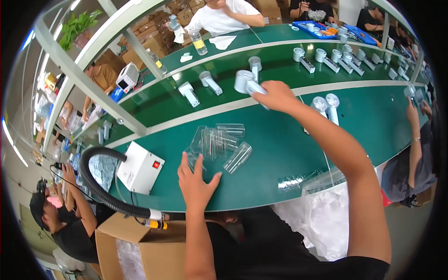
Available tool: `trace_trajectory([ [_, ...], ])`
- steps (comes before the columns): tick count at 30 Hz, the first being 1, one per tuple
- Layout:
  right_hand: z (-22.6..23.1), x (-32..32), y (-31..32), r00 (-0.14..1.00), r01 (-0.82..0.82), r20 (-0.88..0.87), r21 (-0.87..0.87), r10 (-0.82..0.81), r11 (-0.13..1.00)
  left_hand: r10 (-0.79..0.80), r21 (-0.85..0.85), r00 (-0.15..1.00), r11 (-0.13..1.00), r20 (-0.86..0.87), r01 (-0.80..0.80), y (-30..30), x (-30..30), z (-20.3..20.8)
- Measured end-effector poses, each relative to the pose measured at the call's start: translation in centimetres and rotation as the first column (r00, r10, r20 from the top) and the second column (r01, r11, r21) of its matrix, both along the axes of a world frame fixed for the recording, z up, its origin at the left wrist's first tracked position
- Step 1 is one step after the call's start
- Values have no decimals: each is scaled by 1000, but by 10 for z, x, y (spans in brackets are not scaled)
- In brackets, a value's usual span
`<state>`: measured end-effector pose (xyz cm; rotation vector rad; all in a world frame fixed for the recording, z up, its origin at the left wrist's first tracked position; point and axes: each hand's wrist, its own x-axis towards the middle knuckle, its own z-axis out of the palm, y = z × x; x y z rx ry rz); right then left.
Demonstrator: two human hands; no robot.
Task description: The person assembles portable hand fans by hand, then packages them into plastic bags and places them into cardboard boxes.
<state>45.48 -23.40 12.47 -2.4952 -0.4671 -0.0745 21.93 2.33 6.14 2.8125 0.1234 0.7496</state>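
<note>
Gripped a pale blue device [243,82] by its handle in the right hand [275,95], with fingers closed around it and the round head to the left of the fist. Held it out past the far side of the counter [280,149], over the green strip [280,72] beyond a pale rail [205,112]. Could not tell contact from a small gap beneath it.

Spread the left hand [198,186] open and unladen at the near side of a loose pile of clear plastic sleeves [215,143], with the fingertips right at its edge. Could not tell touching from hovering there. Saw one clear sleeve [238,157] lying aslant at the right of the pile.

Had two round-headed devices [332,101] just right of the right forearm, one partly hidden by it. Saw similar devices [188,94] spaced along the strip, in a denser group farther right. Noted a white box [140,170] with a red switch on the left of the counter, with a black corrugated hose [88,179] curving from it toward the near edge. Saw a cardboard box [163,259] below, and a white plastic bag [329,219] to the right. Noticed a bottle [199,44] beyond the strip, near a person in a white shirt [224,18].
</note>
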Motion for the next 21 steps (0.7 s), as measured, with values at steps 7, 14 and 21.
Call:
trace_trajectory([
  [7,-57,121,120,974,225,-10,-91,-226,970,62,-179,998,982,30,-56,20,-11,-28],
  [14,-16,191,94,877,432,258,-56,-405,900,176,-992,984,125,2,-20,6,-111,-5],
  [21,-78,230,87,856,511,32,107,-516,853,229,-675,955,-676,191,297,30,-168,-20],
])
